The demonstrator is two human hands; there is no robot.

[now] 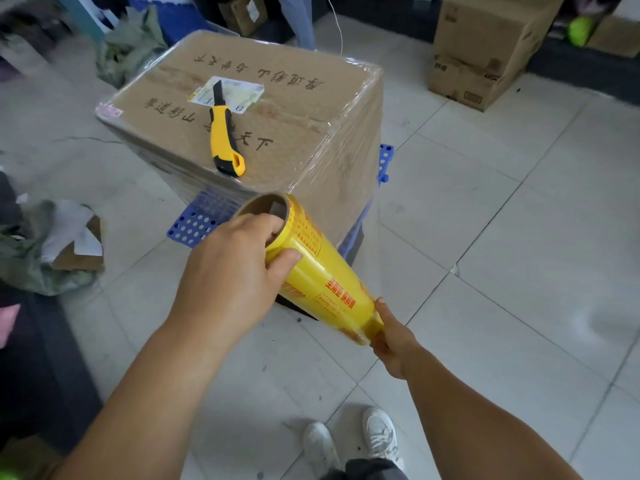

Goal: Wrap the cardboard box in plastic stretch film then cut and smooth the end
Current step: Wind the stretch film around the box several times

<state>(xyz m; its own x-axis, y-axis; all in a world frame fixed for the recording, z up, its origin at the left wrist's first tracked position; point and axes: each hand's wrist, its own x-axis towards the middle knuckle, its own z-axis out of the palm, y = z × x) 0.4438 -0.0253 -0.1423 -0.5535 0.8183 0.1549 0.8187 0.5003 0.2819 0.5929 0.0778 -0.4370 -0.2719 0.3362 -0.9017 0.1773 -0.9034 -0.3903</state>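
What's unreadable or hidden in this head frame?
- Right hand: fingers hidden behind the film roll.
- Left hand: fingertips hidden inside the roll's core.
- Box: far sides hidden by the box itself.
- Knife: blade state too small to tell.
- Top-left corner: motion-blurred clutter.

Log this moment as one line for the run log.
stage: wrapping | left hand: grips film roll top end | right hand: holds bottom end | box: film on sides | knife: on box

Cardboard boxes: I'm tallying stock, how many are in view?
At least 4: the wrapped box at centre under the knife; two stacked boxes top right; one box at top centre. The blurred edges may hide more.
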